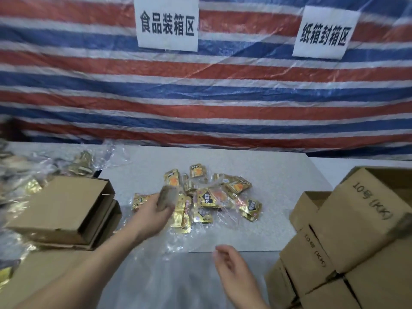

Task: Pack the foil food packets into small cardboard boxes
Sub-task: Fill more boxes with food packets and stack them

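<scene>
Two white paper signs hang on the striped tarp. The sign at twelve o'clock [167,24] reads 食品装箱区 in black characters. The sign at one o'clock [325,33] reads 纸箱封箱区.

At four o'clock, the stacked cardboard boxes carry a printed size mark: the top box [365,210] shows 10号 (KK) along its side, and the box under it [312,253] bears the same 10号 (KK).

The gold foil packets [207,198] at the middle of the table bear dark labels with white characters, too blurred to read with confidence.

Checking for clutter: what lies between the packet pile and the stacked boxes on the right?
Head view: only bare table between the foil packets and stacked boxes.
</scene>
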The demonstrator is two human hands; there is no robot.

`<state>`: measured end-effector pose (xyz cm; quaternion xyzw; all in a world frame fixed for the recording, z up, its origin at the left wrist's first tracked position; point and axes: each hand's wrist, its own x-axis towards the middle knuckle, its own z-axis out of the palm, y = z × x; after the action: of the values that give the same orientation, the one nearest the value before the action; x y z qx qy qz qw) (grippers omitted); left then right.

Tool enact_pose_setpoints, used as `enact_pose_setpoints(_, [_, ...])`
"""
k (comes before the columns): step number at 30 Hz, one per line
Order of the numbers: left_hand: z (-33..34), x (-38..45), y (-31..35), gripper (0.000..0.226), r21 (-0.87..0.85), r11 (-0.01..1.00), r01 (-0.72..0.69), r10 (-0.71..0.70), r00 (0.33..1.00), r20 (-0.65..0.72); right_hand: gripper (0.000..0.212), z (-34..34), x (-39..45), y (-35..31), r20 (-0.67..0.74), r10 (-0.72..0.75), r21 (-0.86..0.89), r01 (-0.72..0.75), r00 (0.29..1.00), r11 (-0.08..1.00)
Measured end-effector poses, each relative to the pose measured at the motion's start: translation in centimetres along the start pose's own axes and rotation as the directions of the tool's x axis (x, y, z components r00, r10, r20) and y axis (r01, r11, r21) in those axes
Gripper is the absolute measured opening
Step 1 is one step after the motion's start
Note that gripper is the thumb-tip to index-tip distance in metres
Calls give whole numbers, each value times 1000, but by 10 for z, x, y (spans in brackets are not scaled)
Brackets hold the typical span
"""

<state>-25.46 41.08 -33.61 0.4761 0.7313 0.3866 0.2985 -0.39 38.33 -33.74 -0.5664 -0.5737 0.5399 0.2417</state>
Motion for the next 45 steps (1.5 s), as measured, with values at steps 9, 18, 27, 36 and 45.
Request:
enact_pose_setpoints(9, [20,-139,137,94,-530,845,74,-55,997,51,115,6,-52,-79,325,-207,559,-11,923,829])
enact_pose_setpoints(18, [33,-188,151,66,-316,946,-67,151,957,249,113,-31,-104,-64,363,-250,587,-11,898,809])
enact_pose_setpoints(27, [16,-236,45,54,-100,971,218,-173,924,341,52,-34,-119,-2,372,-145,-3,157,917,988])
enact_pose_setpoints(36, [67,-281,-65,30,-112,918,381,-353,912,209,56,-1,-112,68,648,188,-548,280,738,788])
enact_pose_setpoints(45, [83,-288,-78,28,-122,915,383,-371,922,114,53,48,-89,96,583,435,-791,356,686,499])
